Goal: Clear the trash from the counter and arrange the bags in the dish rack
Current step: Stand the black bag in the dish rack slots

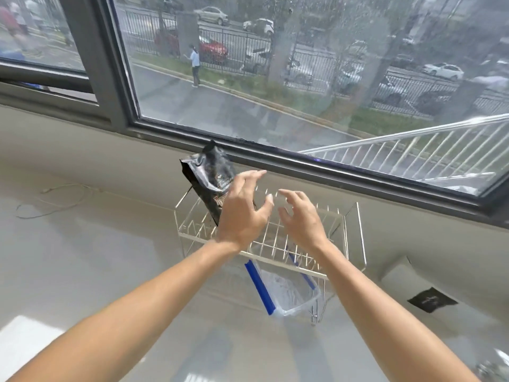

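A thin pale cord (52, 199) is seen lying in loose loops on the desk (96, 271) at the far left, well apart from everything else. Further right, a wire dish rack (355, 238) stands on the desk below the window (275, 78). A black foil bag (209, 172) is propped upright and slightly tilted in the rack's left end, its top reaching up to the window frame. The lower right part of this bag is hidden by the left hand (242, 213), which is held over the rack with fingers spread and loosened; whether it touches the bag cannot be told, and nothing is gripped. Just beside it, the right hand (300, 219) is held over the middle of the rack, fingers curled but released, holding nothing. The rack's tines are partly covered by both hands. Beneath the rack's near edge, a clear zip bag with blue strips (283, 290) is seen; whether it hangs from the rack or rests on the desk is hard to make out. At the right, a small black scrap (431, 299) lies on the desk, its print unreadable. A blurred object at the bottom right corner is cut off.
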